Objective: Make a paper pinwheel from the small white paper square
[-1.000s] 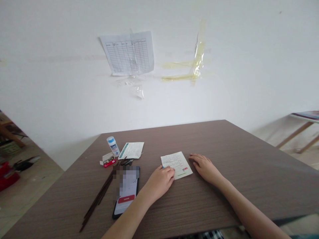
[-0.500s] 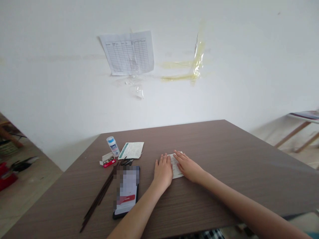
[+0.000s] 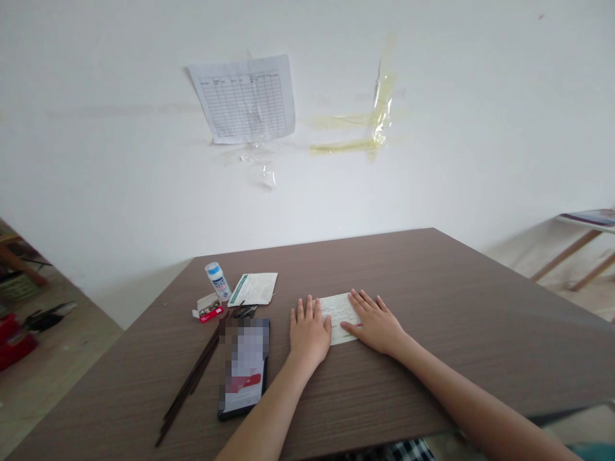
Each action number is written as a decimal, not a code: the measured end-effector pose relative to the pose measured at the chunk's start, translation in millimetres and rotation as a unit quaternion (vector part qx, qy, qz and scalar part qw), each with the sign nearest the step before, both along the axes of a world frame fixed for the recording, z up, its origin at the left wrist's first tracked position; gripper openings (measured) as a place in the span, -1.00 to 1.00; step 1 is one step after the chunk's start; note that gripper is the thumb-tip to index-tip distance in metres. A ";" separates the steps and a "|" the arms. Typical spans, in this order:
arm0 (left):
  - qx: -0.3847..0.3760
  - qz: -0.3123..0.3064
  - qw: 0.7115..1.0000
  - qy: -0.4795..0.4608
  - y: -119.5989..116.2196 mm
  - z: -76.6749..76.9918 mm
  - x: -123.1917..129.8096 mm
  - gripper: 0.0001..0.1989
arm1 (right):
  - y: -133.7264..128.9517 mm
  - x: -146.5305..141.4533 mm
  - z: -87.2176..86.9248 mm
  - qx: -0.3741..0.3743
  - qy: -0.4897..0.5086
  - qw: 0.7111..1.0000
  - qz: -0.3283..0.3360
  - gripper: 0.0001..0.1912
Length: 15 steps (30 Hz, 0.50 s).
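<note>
A small sheet of printed paper [image 3: 342, 314] lies flat on the brown table [image 3: 432, 288]. My left hand [image 3: 308, 328] rests palm down over its left edge, fingers spread. On the paper's right side lies my right hand [image 3: 377, 323], also flat, with its thumb pointing inward. Both hands are open and press on the sheet without gripping it; its side edges are partly hidden under them. Left of my left forearm is a phone [image 3: 245, 378], its screen lit and partly pixelated.
Left of the phone lie thin dark sticks [image 3: 192, 378]. Behind it are black scissors [image 3: 247, 312], a red box of small metal pieces [image 3: 210, 310], a blue-capped white bottle [image 3: 218, 282] and folded papers [image 3: 254, 288]. A white wall [image 3: 336, 205] stands behind the table.
My hands have slid apart, the left one leftward and the right one rightward, showing more of the paper between them. The other things on the table have stayed put.
</note>
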<state>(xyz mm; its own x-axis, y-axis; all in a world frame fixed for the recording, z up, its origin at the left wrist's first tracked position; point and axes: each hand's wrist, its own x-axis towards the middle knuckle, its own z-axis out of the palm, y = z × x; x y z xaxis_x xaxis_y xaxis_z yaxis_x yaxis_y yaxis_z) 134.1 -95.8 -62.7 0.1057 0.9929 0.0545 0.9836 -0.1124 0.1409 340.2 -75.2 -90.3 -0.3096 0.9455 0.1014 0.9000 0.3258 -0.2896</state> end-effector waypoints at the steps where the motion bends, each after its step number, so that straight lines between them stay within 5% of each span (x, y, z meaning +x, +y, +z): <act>1: 0.005 0.004 1.000 -0.002 -0.1 0.3 -0.5 -0.40 | -0.2 1.5 0.3 -0.004 0.002 1.000 -0.001 -0.15; 9: 0.046 -0.023 0.998 -0.024 -0.6 7.2 -4.2 -0.44 | 0.7 -1.8 2.4 0.002 0.017 1.000 -0.008 -0.17; 15: 0.067 -0.074 0.995 -0.015 3.0 -8.5 -2.4 -0.40 | -1.7 -14.2 -0.5 0.051 0.038 0.995 0.072 -0.29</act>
